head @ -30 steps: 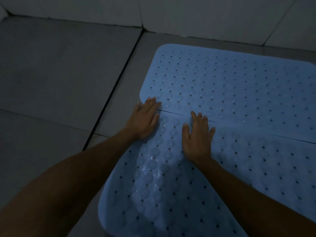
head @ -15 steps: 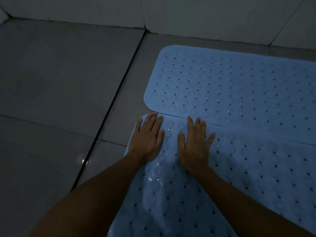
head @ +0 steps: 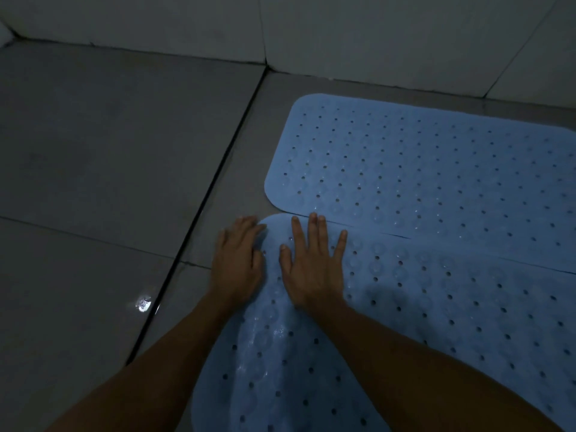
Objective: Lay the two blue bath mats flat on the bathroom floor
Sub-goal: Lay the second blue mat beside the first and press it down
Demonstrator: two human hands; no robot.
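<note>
Two light blue perforated bath mats lie side by side on the grey tiled floor. The far mat lies flat near the wall. The near mat runs along the far mat's front edge, and its left part bulges up in a wrinkle between my forearms. My left hand presses flat, fingers straight, on the near mat's far-left corner, partly over the tile. My right hand lies beside it with fingers spread, pressing the same mat just behind the seam.
Grey floor tiles with dark grout lines spread to the left. A pale tiled wall runs along the back. A small bright reflection glints on the wet-looking tile left of my left forearm.
Both hands have slid toward me and left along the near mat's far edge. The near mat's corner now lies separate from the far mat instead of overlapping it.
</note>
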